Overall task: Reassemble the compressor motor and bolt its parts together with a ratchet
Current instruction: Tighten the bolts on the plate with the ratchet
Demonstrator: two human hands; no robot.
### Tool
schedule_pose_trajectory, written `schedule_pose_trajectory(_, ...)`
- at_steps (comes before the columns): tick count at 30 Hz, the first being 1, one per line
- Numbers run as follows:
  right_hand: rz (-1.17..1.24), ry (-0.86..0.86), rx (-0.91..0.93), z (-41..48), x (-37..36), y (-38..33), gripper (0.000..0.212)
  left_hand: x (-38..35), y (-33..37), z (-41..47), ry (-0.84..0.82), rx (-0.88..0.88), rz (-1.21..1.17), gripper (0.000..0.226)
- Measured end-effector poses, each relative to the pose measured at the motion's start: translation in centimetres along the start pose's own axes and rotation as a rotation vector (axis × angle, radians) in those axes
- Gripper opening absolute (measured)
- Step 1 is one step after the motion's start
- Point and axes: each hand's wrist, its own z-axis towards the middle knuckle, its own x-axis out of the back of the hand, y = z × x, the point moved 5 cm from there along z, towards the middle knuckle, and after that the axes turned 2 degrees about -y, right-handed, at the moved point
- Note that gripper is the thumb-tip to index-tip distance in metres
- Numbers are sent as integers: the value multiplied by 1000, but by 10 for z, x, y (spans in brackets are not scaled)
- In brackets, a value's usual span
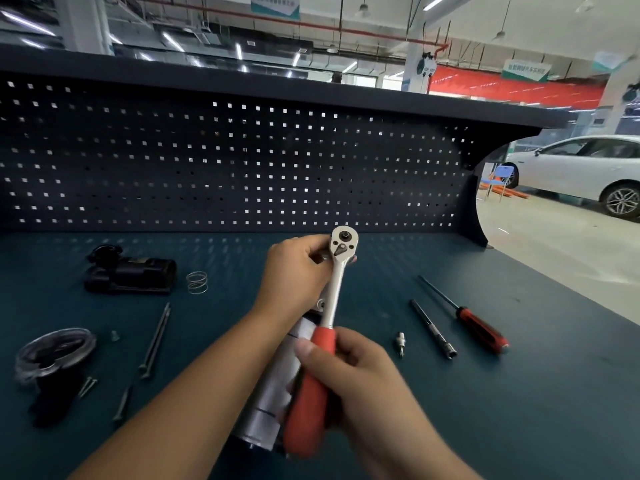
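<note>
Two hands hold the ratchet point(333, 299) over the bench point(502, 410); the left hand point(294, 271) curls its fingers round the silver head, and the right hand point(356, 375) wraps fingers and thumb round the red handle. The silver compressor motor point(273, 386) lies just beneath the ratchet, between the forearms.

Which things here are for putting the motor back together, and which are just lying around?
For the job: ratchet, silver motor body, long bolts, spring, black compressor part.
Just lying about, probably: red-handled screwdriver, white car, blue chair.
</note>
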Motion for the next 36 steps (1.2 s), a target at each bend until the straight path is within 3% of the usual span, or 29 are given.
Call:
schedule_pose_trajectory(5, 199, -11, 27, 7, -27, 0, 20, 0, 3, 1, -38, -41, -61, 10)
schedule_pose_trajectory(7, 173, -11, 39, 7, -25, -1, 21, 0, 2, 3, -38, -16, -66, 8)
schedule_pose_trajectory(11, -122, -46, 18, -5, 10, -11, 34, 0, -1, 8, -61, 16, 2, 27)
schedule_pose_trajectory(14, -384, -114, -56, -15, 59, -34, 33, 2, 1, 8, -97, -40, -8, 24)
schedule_pose_trajectory(20, -1070, -31, -56, 27, 147, -139, 38, 0, 3, 10, -127, -33, -84, 23)
schedule_pose_trajectory(24, -1241, -108, -13, 69, 151, -185, 43, 0, 0, 11, -122, -18, -112, 21)
schedule_pose_trajectory(31, -1227, -343, -206, 52, 153, -141, 29, 0, 0, 10, -160, -54, -103, 26)
schedule_pose_trajectory(36, -814, -412, -200, 16, 119, -77, 19, 1, 1, 9, -163, -72, -13, 26)
